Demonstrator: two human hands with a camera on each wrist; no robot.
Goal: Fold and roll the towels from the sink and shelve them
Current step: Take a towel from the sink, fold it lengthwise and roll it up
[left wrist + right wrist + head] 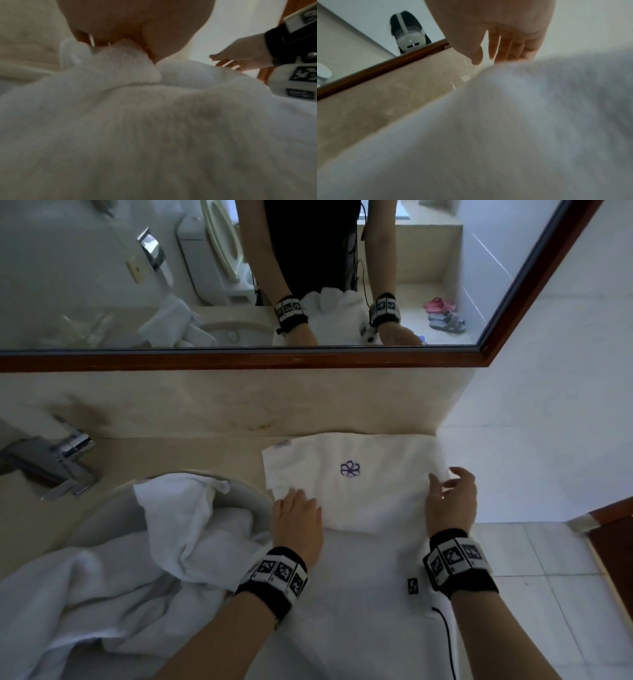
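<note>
A white towel (359,498) with a purple flower emblem (350,469) lies folded on the beige counter (205,453), and its near part hangs over the front edge. My left hand (295,508) sits at the fold's left edge with fingers curled down into the cloth. In the left wrist view a bunched fold of the towel (120,65) rises into those fingers (102,39). My right hand (447,491) is at the fold's right edge, fingers (505,51) straight and spread, just touching the towel (505,135) and holding nothing.
More white towels (185,525) lie crumpled in and over the round sink (253,501) at left, behind it a chrome faucet (58,463). A wood-framed mirror (239,361) runs above the backsplash. A white wall (548,422) stands right of the counter, with tiled floor (534,559) below.
</note>
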